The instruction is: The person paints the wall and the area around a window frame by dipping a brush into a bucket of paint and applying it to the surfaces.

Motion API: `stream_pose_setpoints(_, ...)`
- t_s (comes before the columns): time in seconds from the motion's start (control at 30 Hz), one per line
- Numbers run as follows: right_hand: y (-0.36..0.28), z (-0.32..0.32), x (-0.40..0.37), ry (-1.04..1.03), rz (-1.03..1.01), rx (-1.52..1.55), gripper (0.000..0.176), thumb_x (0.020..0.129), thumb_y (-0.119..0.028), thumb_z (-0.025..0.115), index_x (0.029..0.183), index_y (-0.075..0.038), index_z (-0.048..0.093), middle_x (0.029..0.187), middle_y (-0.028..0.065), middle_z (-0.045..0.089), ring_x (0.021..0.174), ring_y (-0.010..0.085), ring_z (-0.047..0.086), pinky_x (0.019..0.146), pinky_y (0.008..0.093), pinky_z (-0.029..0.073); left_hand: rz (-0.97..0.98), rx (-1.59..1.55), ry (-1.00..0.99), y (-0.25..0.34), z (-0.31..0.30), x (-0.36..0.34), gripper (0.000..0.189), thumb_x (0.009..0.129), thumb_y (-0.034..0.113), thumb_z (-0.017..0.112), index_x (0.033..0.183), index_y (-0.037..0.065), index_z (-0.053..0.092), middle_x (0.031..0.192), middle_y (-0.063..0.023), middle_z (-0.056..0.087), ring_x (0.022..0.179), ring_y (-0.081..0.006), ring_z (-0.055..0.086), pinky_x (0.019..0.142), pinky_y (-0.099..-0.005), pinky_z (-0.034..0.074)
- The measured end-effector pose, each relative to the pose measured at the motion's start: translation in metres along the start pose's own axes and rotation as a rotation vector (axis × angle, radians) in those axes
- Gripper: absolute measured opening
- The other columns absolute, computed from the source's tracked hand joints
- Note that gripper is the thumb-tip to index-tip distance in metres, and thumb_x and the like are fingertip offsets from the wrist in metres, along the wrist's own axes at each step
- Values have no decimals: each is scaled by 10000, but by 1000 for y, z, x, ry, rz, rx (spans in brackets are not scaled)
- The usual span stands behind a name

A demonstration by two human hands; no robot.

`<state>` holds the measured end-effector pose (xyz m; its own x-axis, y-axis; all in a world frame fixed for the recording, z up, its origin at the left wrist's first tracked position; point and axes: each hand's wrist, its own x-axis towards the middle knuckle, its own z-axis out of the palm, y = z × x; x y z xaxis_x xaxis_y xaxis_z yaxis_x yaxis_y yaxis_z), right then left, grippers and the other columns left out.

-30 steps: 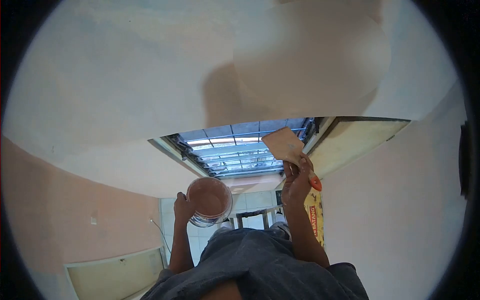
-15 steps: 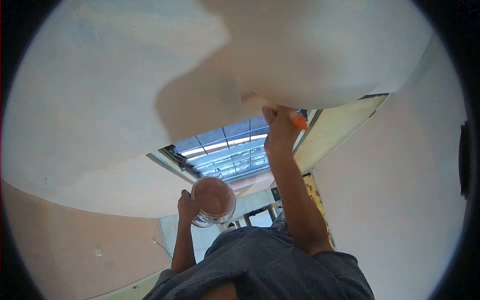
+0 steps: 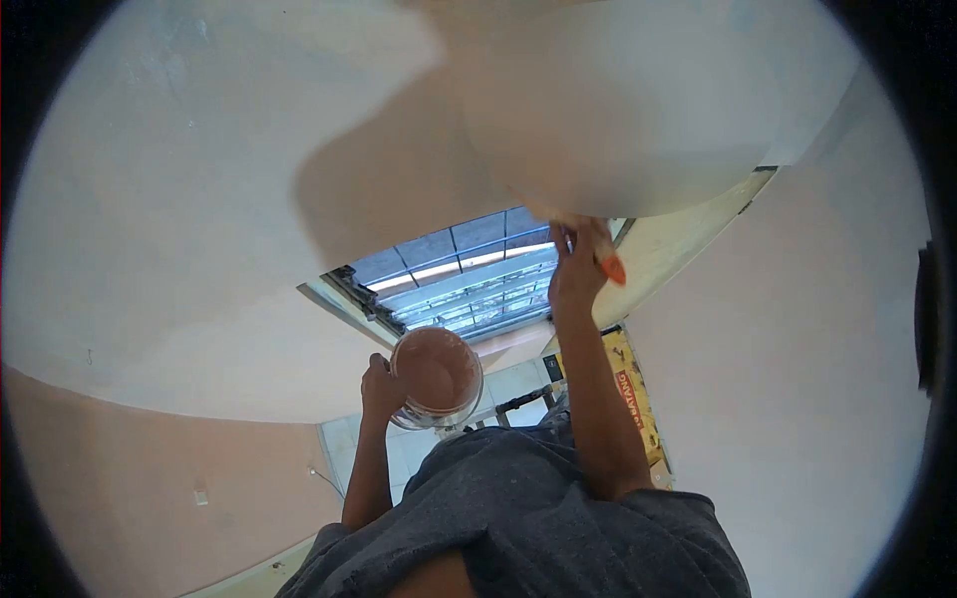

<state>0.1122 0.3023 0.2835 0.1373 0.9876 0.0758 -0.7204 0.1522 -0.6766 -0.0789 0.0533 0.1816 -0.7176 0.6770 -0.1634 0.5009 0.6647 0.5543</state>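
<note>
Your brush (image 3: 610, 267) has an orange handle tip; your cup (image 3: 436, 375) holds pinkish-brown paint. The ceiling (image 3: 199, 199) is white with a peach patch. Your shirt (image 3: 528, 528) is dark grey, the sack (image 3: 630, 391) yellow with red lettering.

Head view, apparently upward, toward ceiling (image 3: 179, 179).

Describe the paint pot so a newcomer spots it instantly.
Find the glass-louvred window at centre frame. Just below it, the left hand holds up a round clear pot. Only it holds pinkish-brown paint; the right hand grips an orange-handled brush.
</note>
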Motion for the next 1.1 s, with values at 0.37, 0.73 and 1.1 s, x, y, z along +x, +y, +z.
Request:
stream_pose_setpoints(0.37,-47,94,21,23,-6,53,222,895,-126,609,1058,-10,514,968,90,560,810,171,603,786,338,568,26,-14,16,4,-15,5,414,688,284,716,881,-10,498,807,-235,630,791,-400,633,685,-455,486)
stream_pose_setpoints(0.73,-54,79,27,-170,-180,77,267,928,-144,553,1137,6,482,1118,124,546,1023,222,576,914,369,533,-53,-85,13,3,-13,14,395,673,245,711,896,-4,502,814,-220,632,786,-387,635,683,-446,487)
stream_pose_setpoints(1.1,22,32,-32,78,91,-8,252,917,-120,556,1131,-12,480,1030,95,553,956,196,586,879,322,531,-29,-147,26,13,-17,8,365,700,224,686,902,-14,495,829,-228,633,787,-392,634,686,-444,484)
